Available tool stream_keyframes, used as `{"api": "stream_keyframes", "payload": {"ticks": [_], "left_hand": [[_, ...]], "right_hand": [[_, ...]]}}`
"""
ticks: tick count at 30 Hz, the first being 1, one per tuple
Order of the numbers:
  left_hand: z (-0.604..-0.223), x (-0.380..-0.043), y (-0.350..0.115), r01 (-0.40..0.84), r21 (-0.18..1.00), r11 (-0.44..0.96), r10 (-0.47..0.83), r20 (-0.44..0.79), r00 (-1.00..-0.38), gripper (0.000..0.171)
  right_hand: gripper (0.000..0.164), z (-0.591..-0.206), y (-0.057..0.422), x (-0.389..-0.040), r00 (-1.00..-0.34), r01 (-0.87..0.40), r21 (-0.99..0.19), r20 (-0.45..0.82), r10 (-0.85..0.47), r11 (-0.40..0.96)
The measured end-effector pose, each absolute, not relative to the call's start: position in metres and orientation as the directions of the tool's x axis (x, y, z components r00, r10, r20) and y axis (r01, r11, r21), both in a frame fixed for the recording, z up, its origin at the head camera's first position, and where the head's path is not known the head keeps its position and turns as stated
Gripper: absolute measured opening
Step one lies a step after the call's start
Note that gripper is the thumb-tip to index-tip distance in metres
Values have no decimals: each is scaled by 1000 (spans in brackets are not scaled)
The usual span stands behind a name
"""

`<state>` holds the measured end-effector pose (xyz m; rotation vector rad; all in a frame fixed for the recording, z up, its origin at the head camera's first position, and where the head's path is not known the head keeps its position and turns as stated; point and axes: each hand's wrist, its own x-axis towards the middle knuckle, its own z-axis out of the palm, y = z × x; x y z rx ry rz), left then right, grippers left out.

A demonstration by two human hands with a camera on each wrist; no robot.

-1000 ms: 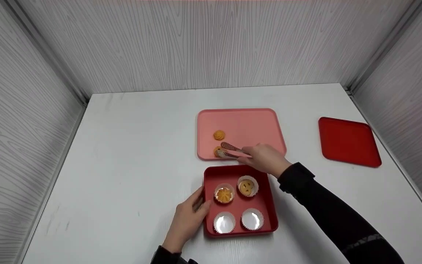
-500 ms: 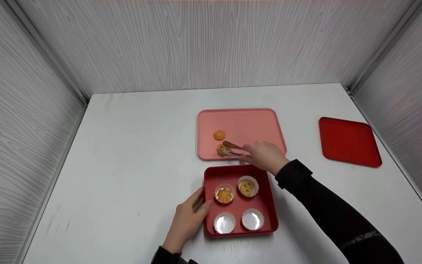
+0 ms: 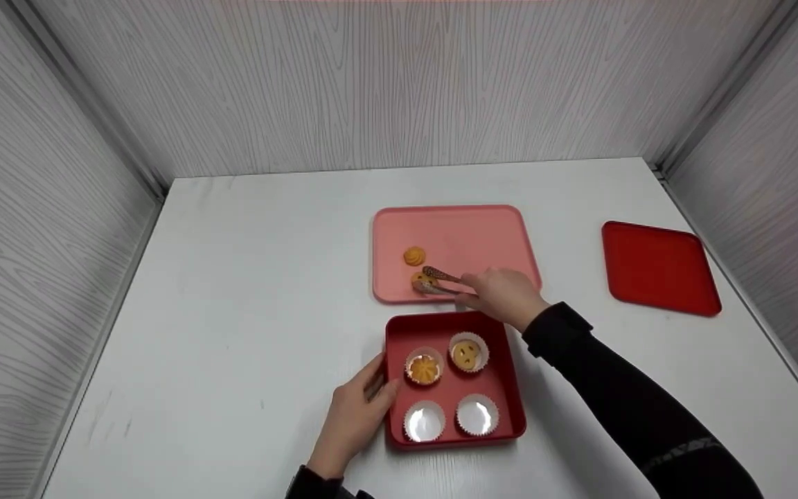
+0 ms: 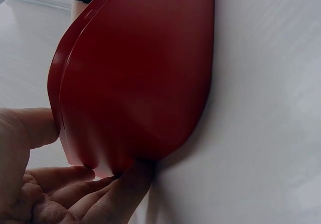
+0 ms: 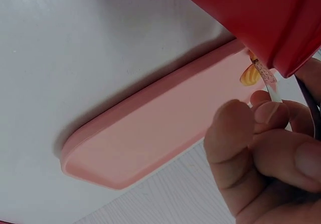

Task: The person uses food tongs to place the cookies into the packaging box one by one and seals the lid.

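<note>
My right hand holds a pair of small metal tongs over the near left part of the pink tray. Their perforated tips lie on either side of a cookie with dark spots, which is partly covered. A swirled cookie sits just beyond it. At the left wall of a square red box, my left hand grips the side; in the left wrist view its fingers bend against the box's corner. Inside, one paper cup has a star-shaped cookie, another a spotted cookie.
Two paper cups without cookies stand in the near half of the box. A flat red tray lies at the right of the white table. Grey wood-grain panels enclose the back and sides.
The tongs and the spotted cookie between their tips have shifted slightly right and away from the tray's near left corner. My left hand and the box stay in place.
</note>
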<state>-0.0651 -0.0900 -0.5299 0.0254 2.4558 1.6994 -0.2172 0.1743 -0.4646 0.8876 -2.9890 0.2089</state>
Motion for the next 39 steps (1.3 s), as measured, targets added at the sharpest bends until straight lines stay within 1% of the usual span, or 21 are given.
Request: {"api": "stream_keyframes", "payload": {"ticks": [7, 15, 20, 28, 35, 39], "left_hand": [[-530, -65, -90, -80, 927, 366, 96, -123, -988, 63], [-530, -65, -90, -98, 927, 361, 97, -142, -985, 65], [-531, -65, -90, -102, 924, 369, 92, -145, -985, 66], [-529, -64, -91, -65, 927, 368, 99, -109, -989, 63], [-529, -64, -91, -71, 923, 378, 99, -116, -988, 64], [-530, -64, -91, -81, 919, 386, 92, -125, -988, 65]], "right_hand": [[28, -470, 178, -220, -815, -579, -141, 103, -570, 803], [27, -476, 183, -222, -797, -604, -208, 141, -587, 769], [28, -478, 187, -221, -785, -619, -213, 165, -597, 756], [20, -482, 194, -220, -744, -666, -220, 262, -615, 713], [21, -480, 201, -213, -712, -695, -223, 346, -611, 684], [23, -477, 206, -206, -724, -684, -243, 349, -595, 688]]}}
